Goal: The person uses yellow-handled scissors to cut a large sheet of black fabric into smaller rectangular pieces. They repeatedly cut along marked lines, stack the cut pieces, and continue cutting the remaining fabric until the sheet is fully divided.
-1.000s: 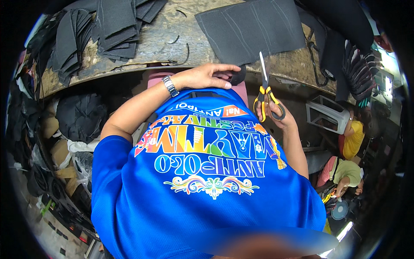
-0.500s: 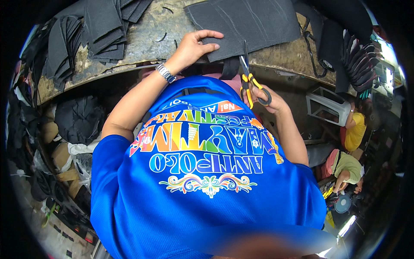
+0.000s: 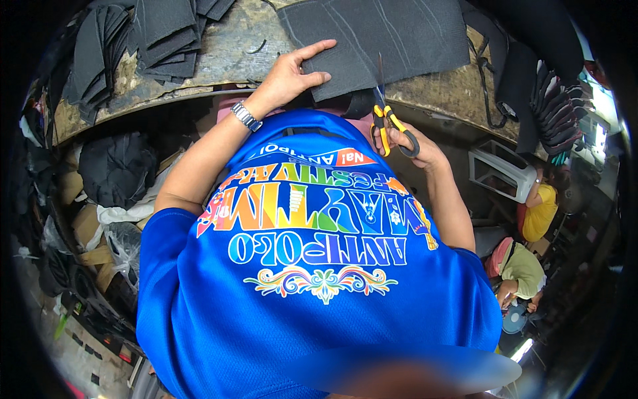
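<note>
A dark grey-black sheet (image 3: 405,40) with pale lines marked across it lies at the front of the worktable, its near edge at the table's rim. My left hand (image 3: 290,78) rests at its left side, thumb and index finger stretched apart over the sheet; the other fingers are partly hidden. In my right hand (image 3: 417,147) is a pair of scissors (image 3: 385,120) with yellow-and-black handles. The blades point away from me, up to the sheet's near edge, with the thin tip showing over the sheet.
Stacks of cut dark pieces (image 3: 166,36) lie on the worktable (image 3: 226,50) at the left, near a thin black strip (image 3: 257,47). Bundled dark material (image 3: 558,106) sits at the right. A grey stool (image 3: 500,170) and two other people are beyond, lower right.
The sheet has turned slightly, its near-left corner moving left and toward me. My left hand has moved a little left with it. The scissors remain in my right hand at the near edge.
</note>
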Available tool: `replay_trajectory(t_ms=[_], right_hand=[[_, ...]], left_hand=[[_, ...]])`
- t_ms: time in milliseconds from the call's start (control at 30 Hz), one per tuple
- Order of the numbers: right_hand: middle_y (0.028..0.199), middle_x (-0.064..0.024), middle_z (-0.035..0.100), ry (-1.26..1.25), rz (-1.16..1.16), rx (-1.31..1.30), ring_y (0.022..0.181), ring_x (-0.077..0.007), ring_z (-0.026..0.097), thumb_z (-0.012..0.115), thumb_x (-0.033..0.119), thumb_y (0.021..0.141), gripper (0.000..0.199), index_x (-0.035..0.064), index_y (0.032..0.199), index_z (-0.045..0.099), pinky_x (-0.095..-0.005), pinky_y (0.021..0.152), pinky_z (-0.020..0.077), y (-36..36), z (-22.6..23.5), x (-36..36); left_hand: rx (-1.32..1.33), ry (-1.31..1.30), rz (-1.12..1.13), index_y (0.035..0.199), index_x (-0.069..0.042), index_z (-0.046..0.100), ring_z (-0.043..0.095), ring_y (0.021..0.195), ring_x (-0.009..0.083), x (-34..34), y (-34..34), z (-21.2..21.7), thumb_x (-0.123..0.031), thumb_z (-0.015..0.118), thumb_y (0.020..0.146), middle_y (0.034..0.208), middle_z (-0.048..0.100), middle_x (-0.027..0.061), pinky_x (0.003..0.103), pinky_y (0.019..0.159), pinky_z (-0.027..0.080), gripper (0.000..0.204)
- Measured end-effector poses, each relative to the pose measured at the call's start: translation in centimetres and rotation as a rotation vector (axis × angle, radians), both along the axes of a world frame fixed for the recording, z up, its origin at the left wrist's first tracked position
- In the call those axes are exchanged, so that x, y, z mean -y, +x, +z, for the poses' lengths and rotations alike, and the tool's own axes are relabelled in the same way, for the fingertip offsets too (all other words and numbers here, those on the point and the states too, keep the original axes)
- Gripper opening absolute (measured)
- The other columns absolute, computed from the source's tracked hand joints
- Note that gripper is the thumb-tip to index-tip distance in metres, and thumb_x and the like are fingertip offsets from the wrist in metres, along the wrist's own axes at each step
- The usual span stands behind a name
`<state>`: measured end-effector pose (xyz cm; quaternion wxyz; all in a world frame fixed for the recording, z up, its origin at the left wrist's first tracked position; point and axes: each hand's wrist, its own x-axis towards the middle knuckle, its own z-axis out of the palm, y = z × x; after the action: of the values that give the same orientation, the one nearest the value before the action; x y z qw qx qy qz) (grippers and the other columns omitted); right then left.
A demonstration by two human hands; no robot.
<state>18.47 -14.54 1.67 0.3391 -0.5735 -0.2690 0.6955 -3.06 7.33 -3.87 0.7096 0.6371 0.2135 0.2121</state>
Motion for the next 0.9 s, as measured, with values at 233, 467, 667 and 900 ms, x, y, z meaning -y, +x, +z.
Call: replay_trajectory(t_ms=[233, 467, 667, 900], right_hand=[[0.073, -0.0018, 0.056, -0.174, 0.017, 0.089, 0.063, -0.0066, 0.053, 0.070, 0.039, 0.087, 0.039, 0.0047, 0.102, 0.061, -0.0216, 0.054, 0.0434, 0.9, 1.2, -0.3], [0.073, -0.0027, 0.056, -0.007, 0.020, -0.044, 0.063, -0.0092, 0.053, 0.069, 0.046, 0.086, 0.046, 0.0043, 0.102, 0.061, -0.0239, 0.056, 0.0439, 0.4, 0.4, -0.2], [0.069, -0.0014, 0.055, 0.008, -0.016, 0.006, 0.056, -0.0084, 0.051, 0.070, 0.045, 0.086, 0.045, 0.0033, 0.101, 0.061, -0.0223, 0.051, 0.0415, -0.2, -0.1, -0.4], [0.064, -0.0015, 0.055, -0.121, -0.059, 0.027, 0.049, -0.0078, 0.049, 0.071, 0.041, 0.087, 0.039, 0.0042, 0.091, 0.059, -0.0205, 0.046, 0.0393, -0.2, 0.6, -0.5]], left_hand=[[-0.041, 0.008, -0.029, 0.142, -0.013, 0.051, 0.060, 0.099, 0.0092, 0.0, -0.4, 0.5, -0.002, 0.070, 0.084, 0.118, 0.065, 0.0065, 0.025, 0.088, 0.052, 0.062], [-0.020, 0.031, -0.011, 0.142, -0.014, 0.051, 0.062, 0.098, 0.0105, 0.2, -0.6, 0.0, -0.003, 0.069, 0.084, 0.118, 0.066, 0.0072, 0.025, 0.087, 0.053, 0.062], [-0.003, 0.069, 0.021, 0.141, -0.017, 0.052, 0.064, 0.094, 0.0106, 0.1, -1.0, -0.4, -0.003, 0.070, 0.084, 0.113, 0.068, 0.0088, 0.026, 0.083, 0.054, 0.062], [-0.121, 0.094, 0.006, 0.142, -0.017, 0.051, 0.063, 0.099, 0.0112, 0.3, -1.0, 0.6, -0.001, 0.069, 0.083, 0.120, 0.067, 0.0081, 0.027, 0.087, 0.053, 0.063]])
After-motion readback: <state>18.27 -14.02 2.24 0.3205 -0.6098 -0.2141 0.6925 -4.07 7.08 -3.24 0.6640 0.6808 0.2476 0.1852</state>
